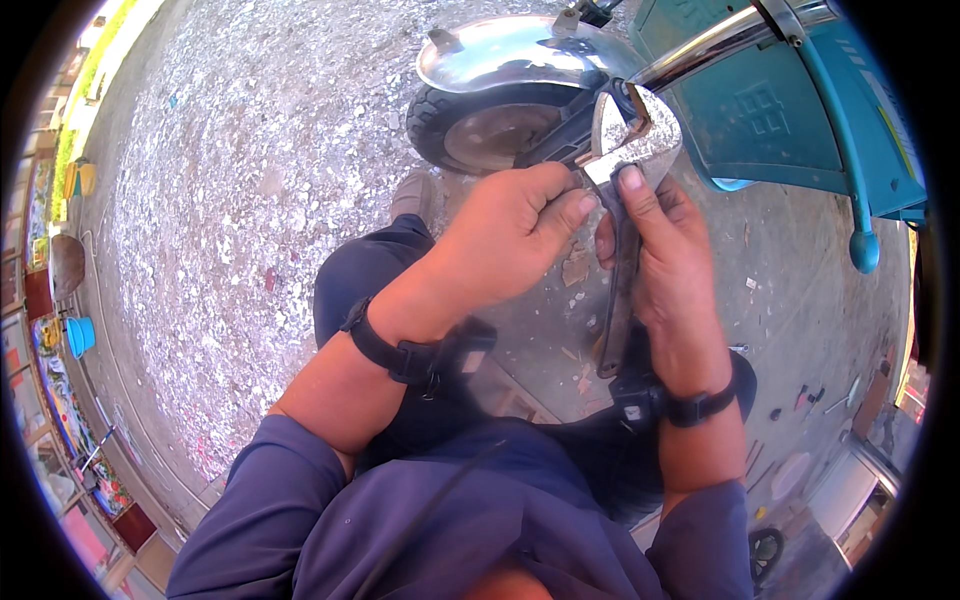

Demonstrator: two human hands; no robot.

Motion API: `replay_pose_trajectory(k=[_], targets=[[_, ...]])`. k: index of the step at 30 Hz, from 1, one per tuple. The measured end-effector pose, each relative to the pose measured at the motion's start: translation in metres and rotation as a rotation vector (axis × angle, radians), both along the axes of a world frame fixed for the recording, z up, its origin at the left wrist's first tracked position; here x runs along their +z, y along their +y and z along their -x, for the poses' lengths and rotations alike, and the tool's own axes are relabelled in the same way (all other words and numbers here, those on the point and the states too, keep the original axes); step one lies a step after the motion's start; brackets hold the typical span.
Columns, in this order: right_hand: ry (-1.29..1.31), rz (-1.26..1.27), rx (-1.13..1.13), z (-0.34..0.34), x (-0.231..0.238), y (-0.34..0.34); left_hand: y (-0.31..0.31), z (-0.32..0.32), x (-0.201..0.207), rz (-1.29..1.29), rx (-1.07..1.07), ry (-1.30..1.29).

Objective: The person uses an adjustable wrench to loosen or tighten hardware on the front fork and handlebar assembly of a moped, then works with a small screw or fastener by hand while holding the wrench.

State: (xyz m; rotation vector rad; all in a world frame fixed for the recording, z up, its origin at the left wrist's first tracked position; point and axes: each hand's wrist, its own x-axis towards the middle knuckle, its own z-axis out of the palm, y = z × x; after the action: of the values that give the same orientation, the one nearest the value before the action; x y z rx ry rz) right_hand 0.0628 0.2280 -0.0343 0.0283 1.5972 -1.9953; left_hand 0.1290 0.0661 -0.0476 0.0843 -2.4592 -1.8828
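My right hand [668, 245] is wrapped round a large adjustable wrench [624, 265], its thumb pressed just below the head. The wrench stands with its worn, pale jaws up and its dark handle hanging toward my lap. Beside the jaws, my left hand [520, 228] is closed, thumb against curled fingers. What those fingers pinch, if anything, is hidden. Just beyond both hands are a vehicle's front wheel [495, 138] with a black tyre and a shiny metal mudguard [515, 62]. The wrench head overlaps dark parts beside the wheel; whether it touches them, I cannot tell.
A teal vehicle body [765, 115] with a chrome tube [700, 48] rises at the far right. Pale flecks cover the concrete ground [230, 230] on the left. Scattered small tools [808, 398] lie at the right. A blue bucket [80, 336] stands at the left edge.
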Motion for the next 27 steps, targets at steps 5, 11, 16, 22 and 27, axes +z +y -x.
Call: replay_pose_trajectory(k=[5,11,16,22,27], targets=[[0.001,0.006,0.001,0.0,0.003,-0.002,0.001,0.001,-0.006,-0.059,0.025,-0.026],[0.005,0.028,-0.012,0.002,-0.006,0.003,0.009,0.005,-0.009,-0.068,0.054,0.011],[0.012,0.036,-0.017,0.002,-0.007,0.004,0.008,0.006,-0.005,-0.034,0.025,-0.039],[0.034,0.034,-0.017,0.003,-0.005,0.003,0.009,0.006,-0.008,-0.026,0.021,0.044],[0.024,0.028,-0.015,0.005,-0.001,0.003,0.008,0.004,0.0,-0.538,-0.001,-0.286]])
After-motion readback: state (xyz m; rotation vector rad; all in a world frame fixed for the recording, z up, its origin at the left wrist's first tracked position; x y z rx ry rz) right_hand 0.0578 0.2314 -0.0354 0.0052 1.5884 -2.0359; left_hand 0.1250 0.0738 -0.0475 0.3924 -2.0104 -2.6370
